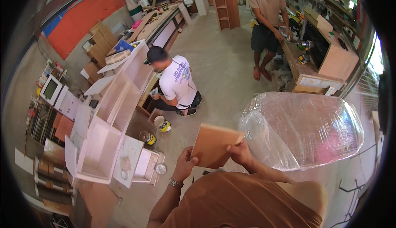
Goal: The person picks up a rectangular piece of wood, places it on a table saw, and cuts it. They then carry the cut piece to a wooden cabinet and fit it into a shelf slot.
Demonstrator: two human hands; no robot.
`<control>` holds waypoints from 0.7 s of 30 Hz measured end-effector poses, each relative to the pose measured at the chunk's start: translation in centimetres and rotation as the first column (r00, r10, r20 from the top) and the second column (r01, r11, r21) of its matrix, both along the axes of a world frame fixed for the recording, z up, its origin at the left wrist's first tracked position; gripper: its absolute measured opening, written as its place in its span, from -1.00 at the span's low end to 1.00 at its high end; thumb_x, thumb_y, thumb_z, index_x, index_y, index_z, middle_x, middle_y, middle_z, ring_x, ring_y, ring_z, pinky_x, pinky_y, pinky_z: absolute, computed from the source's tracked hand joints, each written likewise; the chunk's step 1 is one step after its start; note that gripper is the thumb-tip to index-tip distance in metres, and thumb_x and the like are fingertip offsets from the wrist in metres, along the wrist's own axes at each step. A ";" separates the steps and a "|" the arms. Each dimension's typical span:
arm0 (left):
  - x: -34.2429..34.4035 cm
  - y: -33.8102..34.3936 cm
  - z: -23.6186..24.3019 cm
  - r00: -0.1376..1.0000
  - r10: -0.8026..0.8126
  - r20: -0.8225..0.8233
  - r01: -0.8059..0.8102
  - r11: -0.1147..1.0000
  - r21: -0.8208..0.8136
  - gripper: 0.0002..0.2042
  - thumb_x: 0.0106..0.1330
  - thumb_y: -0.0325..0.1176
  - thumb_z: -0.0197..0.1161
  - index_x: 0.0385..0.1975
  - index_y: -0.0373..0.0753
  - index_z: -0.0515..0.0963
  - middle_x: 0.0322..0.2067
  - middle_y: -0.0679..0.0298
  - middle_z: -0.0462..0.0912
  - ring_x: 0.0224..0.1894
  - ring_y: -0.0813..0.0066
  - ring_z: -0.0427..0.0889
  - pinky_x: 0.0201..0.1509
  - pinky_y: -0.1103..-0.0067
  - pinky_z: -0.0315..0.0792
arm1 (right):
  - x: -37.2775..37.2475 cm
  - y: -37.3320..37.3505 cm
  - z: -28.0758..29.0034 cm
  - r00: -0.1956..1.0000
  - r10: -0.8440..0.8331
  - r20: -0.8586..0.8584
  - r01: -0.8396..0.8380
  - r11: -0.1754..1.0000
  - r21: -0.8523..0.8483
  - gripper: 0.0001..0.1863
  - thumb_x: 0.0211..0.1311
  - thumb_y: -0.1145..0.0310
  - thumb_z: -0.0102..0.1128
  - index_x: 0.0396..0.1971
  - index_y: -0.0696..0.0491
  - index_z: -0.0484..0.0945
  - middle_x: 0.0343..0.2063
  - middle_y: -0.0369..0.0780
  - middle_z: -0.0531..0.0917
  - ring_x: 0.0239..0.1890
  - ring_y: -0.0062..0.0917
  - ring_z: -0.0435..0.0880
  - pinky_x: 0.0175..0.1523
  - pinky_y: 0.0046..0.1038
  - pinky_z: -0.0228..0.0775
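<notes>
The person holds a small brown board (212, 145) up in front of the chest with both hands. The left hand (184, 161) grips the board's lower left edge, thumb on the face and fingers curled behind it. The right hand (240, 151) clasps the right edge near the lower corner, fingers wrapped round it. The board tilts, its upper right corner just beside a big bundle wrapped in clear film (301, 129) that fills the right side of the view.

Below and to the left, a white cabinet (109, 133) lies on the concrete floor (222, 63), with loose white panels around it. Two paint cans (162, 123) stand near it, one open. A crouching person (176, 85) in a white shirt works at a dark low unit just beside the cabinet. Farther off, another person (266, 17) stands at a cluttered workbench (297, 59) by the right wall. A tall wooden shelf (225, 3) stands at the back.
</notes>
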State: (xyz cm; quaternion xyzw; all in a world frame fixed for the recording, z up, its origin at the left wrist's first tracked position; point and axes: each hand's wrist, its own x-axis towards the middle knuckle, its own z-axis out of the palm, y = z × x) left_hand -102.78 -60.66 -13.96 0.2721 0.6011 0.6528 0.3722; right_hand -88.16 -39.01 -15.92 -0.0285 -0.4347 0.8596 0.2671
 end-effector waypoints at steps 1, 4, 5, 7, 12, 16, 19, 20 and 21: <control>-1.5 0.8 -0.3 0.998 0.032 0.051 -0.030 0.999 -0.037 -0.36 0.33 -0.01 0.37 0.21 -0.35 0.35 -0.01 0.26 0.59 0.01 0.51 0.57 0.12 0.47 0.46 | -1.4 0.6 0.3 1.000 0.007 -0.027 -0.010 0.994 -0.113 -0.60 0.29 0.41 0.34 0.11 0.13 0.56 0.04 -0.26 0.67 0.08 -0.49 0.62 0.22 -0.33 0.44; -5.4 4.5 -1.7 0.941 0.087 0.326 -0.102 0.994 0.028 -0.53 0.37 -0.11 0.34 0.09 -0.30 0.42 -0.06 0.27 0.62 0.00 0.43 0.61 0.12 0.40 0.50 | -4.6 3.4 1.5 0.999 0.008 -0.054 -0.025 0.940 -0.340 -0.63 0.31 0.31 0.34 0.07 0.07 0.58 0.07 -0.22 0.65 0.13 -0.36 0.61 0.26 -0.20 0.43; -6.6 6.3 -2.3 0.874 0.054 0.483 -0.148 0.976 0.157 -0.59 0.38 -0.15 0.32 0.05 -0.29 0.45 -0.06 0.27 0.63 -0.01 0.40 0.62 0.12 0.37 0.52 | -5.5 4.0 1.8 0.996 -0.031 -0.081 0.005 0.952 -0.307 -0.65 0.31 0.34 0.32 0.06 0.07 0.58 0.06 -0.22 0.65 0.13 -0.36 0.61 0.26 -0.20 0.43; -9.4 9.5 -3.1 0.758 -0.015 0.652 -0.203 0.945 0.257 -0.68 0.39 -0.20 0.31 -0.02 -0.25 0.47 -0.08 0.27 0.64 -0.02 0.36 0.63 0.11 0.34 0.53 | -7.5 5.0 2.2 0.985 -0.087 -0.146 0.044 0.961 -0.274 -0.68 0.33 0.39 0.29 0.05 0.07 0.59 0.05 -0.22 0.66 0.14 -0.36 0.61 0.27 -0.18 0.41; -17.8 17.5 -5.5 0.729 -0.085 0.679 -0.123 0.960 0.252 -0.74 0.36 -0.29 0.34 -0.08 -0.24 0.49 -0.12 0.28 0.63 -0.10 0.36 0.63 0.07 0.37 0.53 | -11.0 8.7 2.2 0.967 -0.255 -0.017 0.244 0.942 -0.231 -0.47 0.28 0.19 0.32 0.19 0.08 0.46 0.18 -0.16 0.56 0.20 -0.33 0.55 0.29 -0.20 0.37; -26.2 23.8 -6.0 0.909 -0.030 0.416 -0.036 0.988 0.149 -0.83 0.32 -0.40 0.36 -0.19 -0.26 0.54 -0.23 0.31 0.64 -0.20 0.48 0.61 -0.01 0.50 0.52 | -13.7 13.4 3.4 0.967 -0.250 0.053 0.255 0.958 -0.128 -0.17 0.22 0.03 0.32 0.39 0.09 0.20 0.27 -0.08 0.47 0.26 -0.28 0.51 0.31 -0.25 0.35; -31.2 28.4 -4.9 0.920 -0.088 0.383 0.041 0.991 0.129 -0.87 0.29 -0.46 0.38 -0.25 -0.27 0.56 -0.30 0.33 0.65 -0.28 0.56 0.59 -0.08 0.58 0.51 | -16.1 16.7 5.0 0.956 -0.189 0.226 0.203 0.978 -0.041 -0.12 0.23 0.12 0.32 0.45 0.12 0.09 0.21 -0.06 0.52 0.21 -0.32 0.54 0.26 -0.28 0.37; -32.9 29.4 -4.6 0.922 -0.122 0.367 0.075 0.987 0.139 -0.87 0.28 -0.46 0.38 -0.26 -0.27 0.56 -0.32 0.34 0.65 -0.29 0.58 0.59 -0.10 0.59 0.51 | -17.1 17.6 5.3 0.925 -0.202 0.322 0.199 0.979 0.044 -0.13 0.26 0.15 0.31 0.46 0.12 0.07 0.17 -0.07 0.54 0.18 -0.35 0.55 0.23 -0.30 0.39; -34.5 30.8 -4.4 0.918 -0.167 0.361 0.114 0.980 0.165 -0.87 0.28 -0.47 0.38 -0.27 -0.27 0.56 -0.34 0.34 0.65 -0.31 0.60 0.58 -0.12 0.60 0.50 | -18.3 18.4 5.5 0.875 -0.221 0.430 0.189 0.975 0.116 -0.14 0.28 0.18 0.29 0.47 0.12 0.05 0.14 -0.09 0.57 0.15 -0.38 0.57 0.20 -0.33 0.40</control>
